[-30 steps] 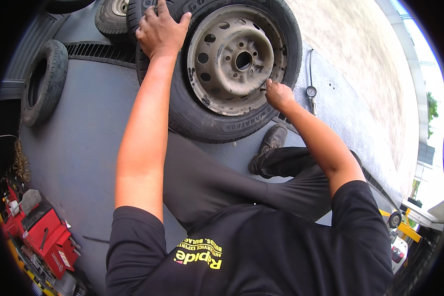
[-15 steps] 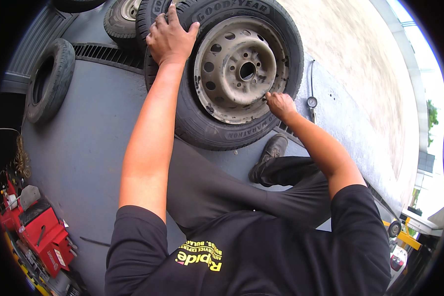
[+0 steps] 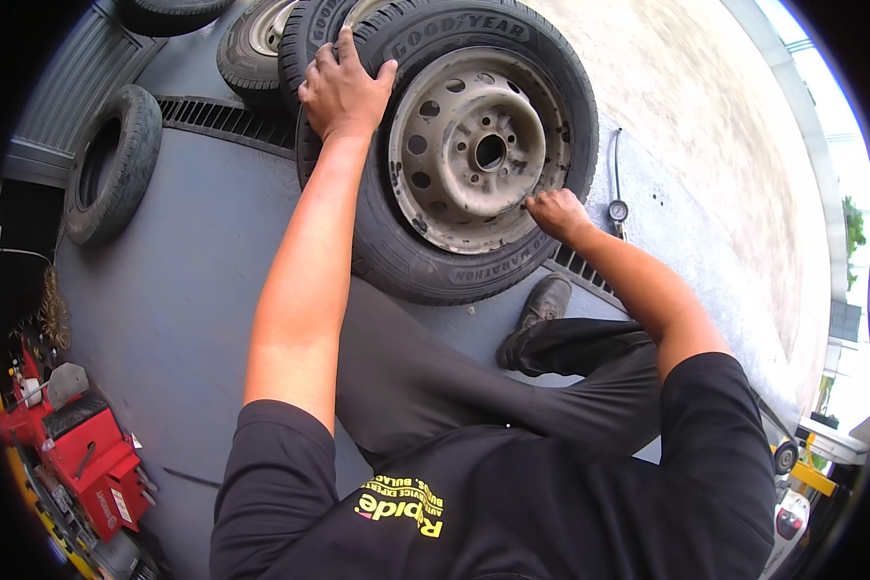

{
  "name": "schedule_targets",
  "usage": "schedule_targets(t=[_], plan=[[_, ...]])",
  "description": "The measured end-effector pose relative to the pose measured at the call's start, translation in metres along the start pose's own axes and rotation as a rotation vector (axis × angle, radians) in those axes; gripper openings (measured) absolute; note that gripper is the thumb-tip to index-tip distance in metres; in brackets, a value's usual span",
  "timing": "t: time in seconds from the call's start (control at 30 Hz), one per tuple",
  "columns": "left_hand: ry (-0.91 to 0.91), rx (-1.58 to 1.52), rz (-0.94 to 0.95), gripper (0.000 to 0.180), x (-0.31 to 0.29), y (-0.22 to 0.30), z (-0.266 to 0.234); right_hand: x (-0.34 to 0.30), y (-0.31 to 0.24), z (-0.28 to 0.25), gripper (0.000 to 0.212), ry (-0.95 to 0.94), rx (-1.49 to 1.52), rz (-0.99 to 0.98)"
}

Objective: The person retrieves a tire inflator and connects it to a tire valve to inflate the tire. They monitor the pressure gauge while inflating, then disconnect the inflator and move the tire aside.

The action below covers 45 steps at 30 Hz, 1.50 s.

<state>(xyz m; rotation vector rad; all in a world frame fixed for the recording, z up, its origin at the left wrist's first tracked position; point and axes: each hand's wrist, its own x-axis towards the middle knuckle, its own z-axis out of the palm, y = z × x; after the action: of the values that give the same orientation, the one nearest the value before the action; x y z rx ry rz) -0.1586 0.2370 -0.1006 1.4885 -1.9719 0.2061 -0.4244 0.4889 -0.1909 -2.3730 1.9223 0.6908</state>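
Observation:
In front of me a black tyre point(image 3: 401, 253) stands leaning, mounted on a worn, grey-beige steel wheel point(image 3: 464, 159) with round holes and a dark centre bore. Fingers spread, my left hand point(image 3: 346, 95) rests on the tyre's upper left edge. At the lower right of the steel wheel's lip, my right hand point(image 3: 559, 215) is closed, thumb and fingers pinched together. Whatever lies in that pinch is hidden or too small to name. A pressure gauge point(image 3: 618, 210) with a thin hose lies on the floor, just right of my right hand.
More tyres point(image 3: 246, 58) stand behind the mounted one, and a loose tyre point(image 3: 114, 164) leans at the far left. A slotted drain grate point(image 3: 227, 121) crosses the grey floor point(image 3: 193, 251). Red machinery point(image 3: 87, 449) sits at lower left. My shoe point(image 3: 544, 302) is below the wheel.
The whole view has shifted slightly, so the scene sits a little lower and to the right. Both hands keep their places on the tyre and wheel.

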Motion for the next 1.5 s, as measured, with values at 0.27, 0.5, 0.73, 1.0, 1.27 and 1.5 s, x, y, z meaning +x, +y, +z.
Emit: schedule_targets(t=[0.27,0.5,0.73,1.0,1.27,1.5], plan=[[-0.013,-0.042,0.035,0.079,0.000,-0.006,0.003,0.000,-0.003,0.002,0.017,-0.010,0.207,0.036],[0.005,0.015,0.019,0.077,-0.002,-0.005,0.007,-0.005,-0.001,0.003,0.021,0.062,0.832,0.423],[0.141,-0.393,0.165,0.054,-0.001,-0.005,-0.015,-0.023,0.007,-0.081,0.026,0.146,1.181,0.512],[-1.430,-2.246,-0.752,0.047,-0.146,0.116,-0.097,-0.053,-0.008,-0.188,0.018,0.420,1.082,0.129],[-1.158,-1.706,-0.803,0.030,-0.140,0.064,-0.076,-0.094,0.071,-0.117,0.036,0.006,1.111,0.041],[-0.208,-0.755,-0.106,0.024,-0.084,-0.032,-0.069,-0.144,0.182,0.100,0.044,-0.368,0.697,0.658]])
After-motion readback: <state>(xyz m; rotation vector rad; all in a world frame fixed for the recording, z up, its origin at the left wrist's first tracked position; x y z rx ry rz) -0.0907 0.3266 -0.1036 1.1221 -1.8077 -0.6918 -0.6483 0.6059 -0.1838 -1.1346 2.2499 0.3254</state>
